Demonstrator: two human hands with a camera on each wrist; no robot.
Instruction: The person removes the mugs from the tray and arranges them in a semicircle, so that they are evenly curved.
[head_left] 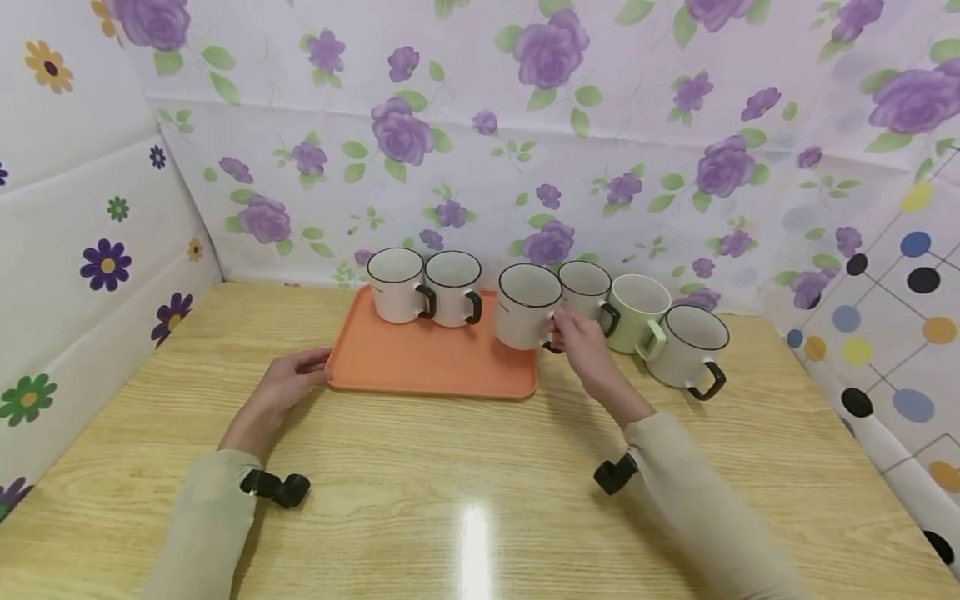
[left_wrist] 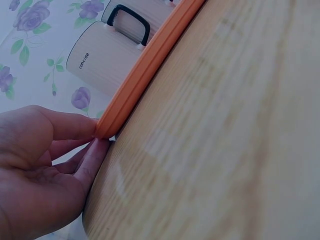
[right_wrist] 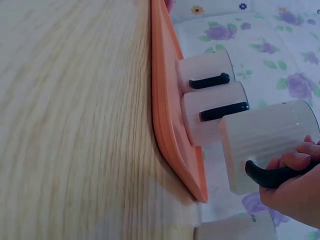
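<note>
My right hand [head_left: 587, 348] grips the black handle of a white mug [head_left: 525, 312] with a dark rim. In the right wrist view that mug is raised above the tray's level, roughly upright. Below it lies an orange tray [head_left: 427, 362], its right end partly hidden by the mug. Two more white mugs with black handles, one at the back left [head_left: 396, 287] and one beside it [head_left: 452, 292], stand on the tray. My left hand [left_wrist: 45, 155] pinches the tray's left edge between thumb and fingers.
Right of the tray, another white mug [head_left: 585, 283], a pale green mug [head_left: 636, 308] and a third, white mug [head_left: 682, 350] stand in a row on the wooden table [head_left: 420, 483]. A flowered cloth [head_left: 480, 167] hangs right behind them.
</note>
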